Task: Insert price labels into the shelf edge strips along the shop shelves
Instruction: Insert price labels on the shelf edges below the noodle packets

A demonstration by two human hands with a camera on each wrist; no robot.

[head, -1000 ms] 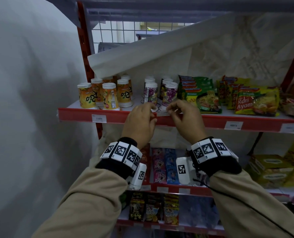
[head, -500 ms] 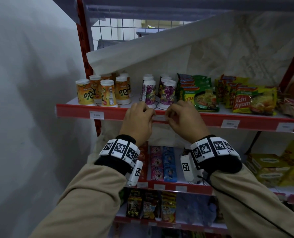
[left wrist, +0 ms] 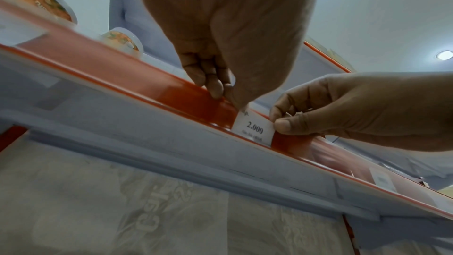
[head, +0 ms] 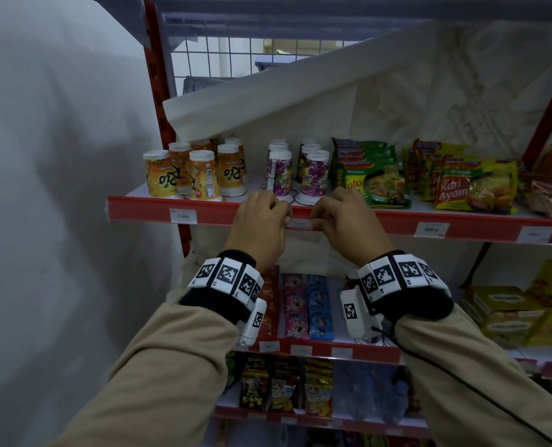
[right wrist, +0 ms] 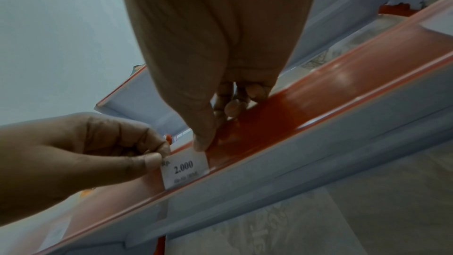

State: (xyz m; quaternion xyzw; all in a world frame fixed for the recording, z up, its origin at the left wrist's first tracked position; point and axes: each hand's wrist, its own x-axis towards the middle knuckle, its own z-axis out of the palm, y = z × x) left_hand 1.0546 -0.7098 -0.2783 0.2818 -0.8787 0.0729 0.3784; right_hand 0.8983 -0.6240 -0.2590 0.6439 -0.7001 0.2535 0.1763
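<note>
A white price label (head: 300,223) printed "2.000" sits partly in the red shelf edge strip (head: 219,214), below the purple cups. My left hand (head: 286,217) pinches the label's upper left corner between thumb and forefinger. My right hand (head: 316,219) pinches its upper right corner the same way. In the left wrist view the label (left wrist: 253,129) stands in the strip's lower lip between my left hand (left wrist: 229,96) and my right hand (left wrist: 282,123). The right wrist view shows the label (right wrist: 186,168), my right hand (right wrist: 217,127) and my left hand (right wrist: 157,159).
Orange cups (head: 184,172) and purple cups (head: 300,172) stand just behind the strip, with noodle packets (head: 374,175) to the right. Other labels (head: 183,216) (head: 431,229) sit in the same strip. Lower shelves (head: 316,348) hold sachets and snacks. A white wall is at left.
Both hands have stayed on the label and come down slightly onto the strip face. The label sits lower in the strip than a second ago.
</note>
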